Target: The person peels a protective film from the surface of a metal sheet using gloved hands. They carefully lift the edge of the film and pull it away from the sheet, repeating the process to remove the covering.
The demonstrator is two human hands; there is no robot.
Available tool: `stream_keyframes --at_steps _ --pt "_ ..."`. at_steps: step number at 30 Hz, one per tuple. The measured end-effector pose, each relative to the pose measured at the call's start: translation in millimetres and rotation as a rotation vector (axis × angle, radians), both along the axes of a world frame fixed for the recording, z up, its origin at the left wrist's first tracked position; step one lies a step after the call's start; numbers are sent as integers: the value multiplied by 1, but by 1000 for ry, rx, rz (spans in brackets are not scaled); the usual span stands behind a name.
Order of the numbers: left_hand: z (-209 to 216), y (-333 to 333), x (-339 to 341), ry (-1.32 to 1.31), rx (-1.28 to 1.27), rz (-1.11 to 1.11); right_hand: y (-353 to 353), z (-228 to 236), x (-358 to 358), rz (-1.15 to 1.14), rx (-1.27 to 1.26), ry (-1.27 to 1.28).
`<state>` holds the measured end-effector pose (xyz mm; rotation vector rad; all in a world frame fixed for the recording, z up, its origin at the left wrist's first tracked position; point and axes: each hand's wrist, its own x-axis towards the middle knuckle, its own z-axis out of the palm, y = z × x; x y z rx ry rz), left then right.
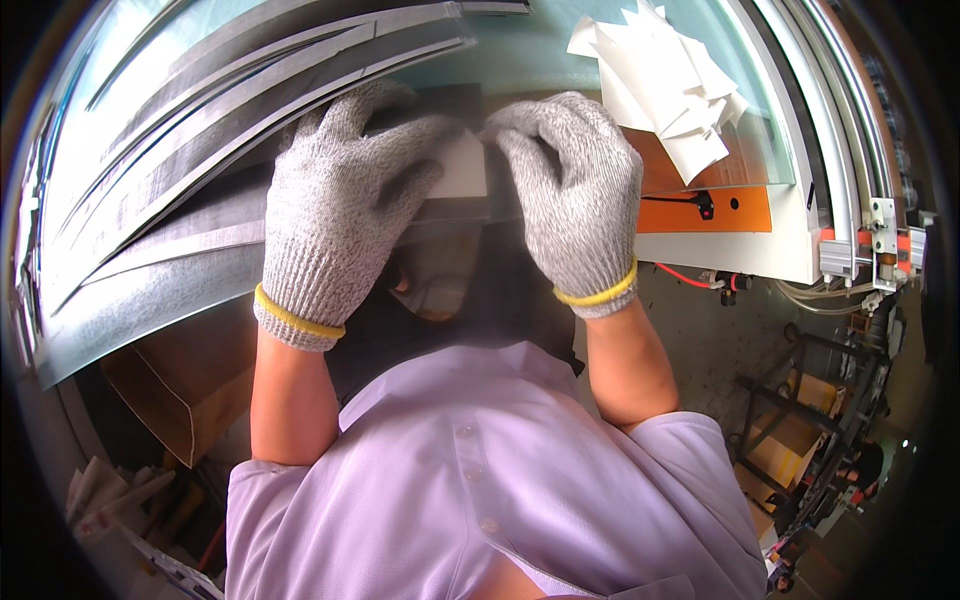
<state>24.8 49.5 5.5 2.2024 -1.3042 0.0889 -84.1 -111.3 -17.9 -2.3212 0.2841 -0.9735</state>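
My left hand [335, 185], in a grey knitted glove with a yellow cuff edge, rests over dark grey strips with its fingers spread. Its forefinger and thumb reach the left side of a small white sheet [463, 170]. Across from it, my right hand [580, 175] wears a matching glove. Its thumb and fingertips are pinched together beside the sheet's right edge, and what they may hold cannot be made out. Long dark grey strips [215, 135] lie in overlapping rows beyond and left of my left hand. Motion blurs the fingertips a little.
Crumpled white paper pieces [665, 85] lie on the glass tabletop [540, 60] at the far right. An orange panel [740, 208] with a black switch sits below the edge. Metal rails [840, 120] run along the right. A cardboard box [185, 385] stands below left.
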Motion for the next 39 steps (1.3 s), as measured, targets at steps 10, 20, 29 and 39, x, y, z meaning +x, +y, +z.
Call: stream_keyframes --at_steps 10,20,29,39 --pt "-1 0 1 34 -5 6 1 -3 3 -62 -90 -28" --pt "-5 2 0 -61 40 87 5 -5 4 -123 68 -95" --pt "-9 1 2 -160 63 134 8 4 8 -47 -280 51" --pt "2 26 6 -22 226 49 18 2 13 -139 -421 123"
